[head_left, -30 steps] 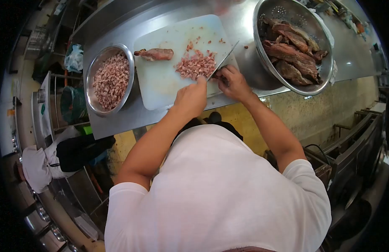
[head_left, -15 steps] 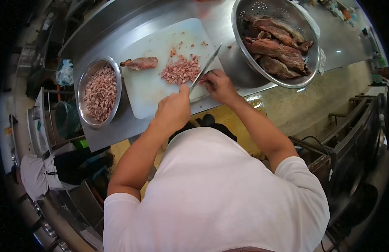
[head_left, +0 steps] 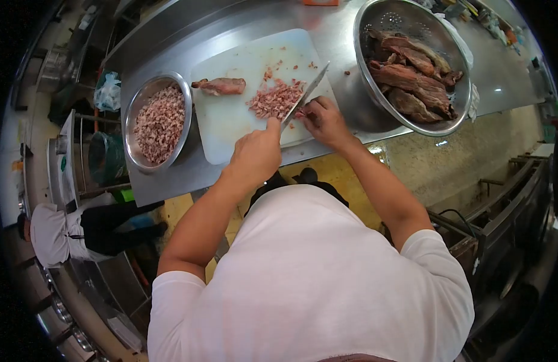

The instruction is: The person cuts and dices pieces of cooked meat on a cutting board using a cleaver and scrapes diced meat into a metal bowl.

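My left hand point(head_left: 258, 151) is wrapped round the handle of a knife point(head_left: 311, 86), whose blade slants up and to the right over a white cutting board point(head_left: 230, 130). Beside the blade, the fingers of my right hand point(head_left: 327, 122) pinch a small piece of meat point(head_left: 300, 113), mostly hidden by them. A heap of chopped meat point(head_left: 274, 99) lies on the board just left of the blade. One larger uncut chunk of meat point(head_left: 221, 86) rests near the board's upper left edge.
Left of the board stands a steel bowl point(head_left: 130, 130) of chopped meat. A steel colander point(head_left: 364, 72) with several large meat pieces is at the right on the metal table point(head_left: 155, 188). Another person point(head_left: 80, 232) is at the far left.
The view has shifted, so the table and its things appear farther right. Both hands stay at the board's right side, with the knife still beside the pinched meat.
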{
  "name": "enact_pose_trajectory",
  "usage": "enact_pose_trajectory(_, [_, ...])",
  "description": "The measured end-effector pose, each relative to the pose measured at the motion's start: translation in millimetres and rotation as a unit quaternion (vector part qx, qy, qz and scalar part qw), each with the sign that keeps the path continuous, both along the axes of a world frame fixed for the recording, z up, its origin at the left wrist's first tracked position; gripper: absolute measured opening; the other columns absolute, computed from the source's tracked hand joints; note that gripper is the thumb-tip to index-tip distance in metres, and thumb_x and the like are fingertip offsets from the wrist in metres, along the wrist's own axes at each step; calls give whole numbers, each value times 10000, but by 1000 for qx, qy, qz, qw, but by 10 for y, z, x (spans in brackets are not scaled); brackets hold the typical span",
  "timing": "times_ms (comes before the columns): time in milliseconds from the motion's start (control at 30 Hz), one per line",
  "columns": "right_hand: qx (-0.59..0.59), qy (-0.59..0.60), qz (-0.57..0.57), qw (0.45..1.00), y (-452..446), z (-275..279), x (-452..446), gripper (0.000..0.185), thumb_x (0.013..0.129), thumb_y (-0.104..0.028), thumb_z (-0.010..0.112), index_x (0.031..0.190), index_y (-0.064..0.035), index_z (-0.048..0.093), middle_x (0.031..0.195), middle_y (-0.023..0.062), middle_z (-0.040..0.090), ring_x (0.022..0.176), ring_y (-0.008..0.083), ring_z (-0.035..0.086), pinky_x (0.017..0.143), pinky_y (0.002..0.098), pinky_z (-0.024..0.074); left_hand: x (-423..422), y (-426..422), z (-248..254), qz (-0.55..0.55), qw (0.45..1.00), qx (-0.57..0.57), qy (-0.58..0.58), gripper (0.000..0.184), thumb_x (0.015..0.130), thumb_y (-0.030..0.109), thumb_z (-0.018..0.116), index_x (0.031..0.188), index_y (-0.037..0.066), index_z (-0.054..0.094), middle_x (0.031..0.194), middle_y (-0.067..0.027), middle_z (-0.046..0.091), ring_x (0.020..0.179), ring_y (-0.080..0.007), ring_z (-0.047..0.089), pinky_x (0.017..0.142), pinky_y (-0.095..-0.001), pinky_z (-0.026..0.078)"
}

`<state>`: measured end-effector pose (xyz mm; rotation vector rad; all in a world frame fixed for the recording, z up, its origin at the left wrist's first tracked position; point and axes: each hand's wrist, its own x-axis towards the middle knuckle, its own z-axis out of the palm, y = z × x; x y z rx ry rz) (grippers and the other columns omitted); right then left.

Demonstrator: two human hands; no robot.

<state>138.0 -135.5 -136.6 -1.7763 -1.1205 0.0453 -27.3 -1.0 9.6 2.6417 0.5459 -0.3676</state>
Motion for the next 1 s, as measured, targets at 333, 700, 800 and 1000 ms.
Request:
enact_pose_trajectory(333, [-25, -49, -23, 998, -123, 54, 3, 198, 795, -13, 741, 981, -49, 685, 963, 138, 642, 964, 384, 623, 828, 460, 529, 207, 36, -356, 1, 1000, -1, -14, 159, 996, 120, 513, 1077, -11, 471, 870, -322, 684, 864, -538, 667, 807, -628, 493])
enact_pose_trajectory(700, [-58, -25, -21, 998, -210, 37, 38, 184, 831, 20, 718, 1005, -39, 715, 956, 144, 655, 954, 371, 658, 823, 446, 550, 90, -81, -172, -19, 999, -11, 25, 174, 936, 44, 510, 1085, -36, 468, 868, -323, 692, 864, -522, 684, 813, -609, 508])
enact_pose_trajectory(800, [-49, -19, -26, 998, -187, 17, 53, 177, 811, 10, 726, 977, -49, 728, 950, 155, 673, 952, 377, 655, 827, 458, 543, 181, -47, -381, -27, 999, -5, -18, 169, 953, 70, 528, 1081, -13, 455, 823, -316, 682, 835, -520, 674, 789, -616, 495])
enact_pose_trajectory(1000, [-60, -24, -23, 998, -236, 7, 45, 175, 805, -18, 757, 974, -52, 729, 939, 139, 686, 947, 371, 662, 831, 449, 545, 121, -68, -270, -38, 999, -12, -7, 180, 980, 103, 539, 1077, -22, 453, 833, -312, 685, 842, -513, 679, 793, -617, 501])
